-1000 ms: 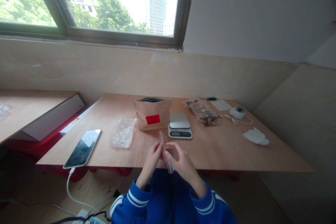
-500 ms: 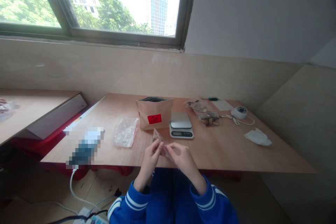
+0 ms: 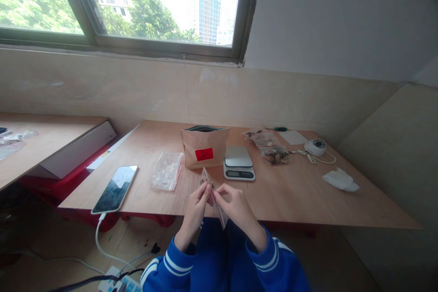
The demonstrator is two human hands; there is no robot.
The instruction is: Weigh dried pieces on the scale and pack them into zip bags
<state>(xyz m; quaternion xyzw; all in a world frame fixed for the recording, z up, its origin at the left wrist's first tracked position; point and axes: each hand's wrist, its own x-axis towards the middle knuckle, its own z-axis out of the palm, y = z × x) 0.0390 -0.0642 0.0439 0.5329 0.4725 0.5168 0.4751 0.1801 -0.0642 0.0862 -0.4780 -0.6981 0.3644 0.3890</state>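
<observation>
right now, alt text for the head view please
A left hand and right hand pinch a clear zip bag at the near edge of a wooden table. Beyond sit an open red-labelled brown pouch and a digital scale; a phone lies left.

Blue sleeves (image 3: 178, 259) with white stripes, clear bag (image 3: 223, 217) with thin edging (image 3: 219, 210) that looks red, tan pouch (image 3: 219, 143) with red label (image 3: 204, 154), white scale (image 3: 239, 167) with silver plate (image 3: 238, 156), dark phone screen (image 3: 114, 191), light-brown wood-grained table (image 3: 294, 196).
</observation>
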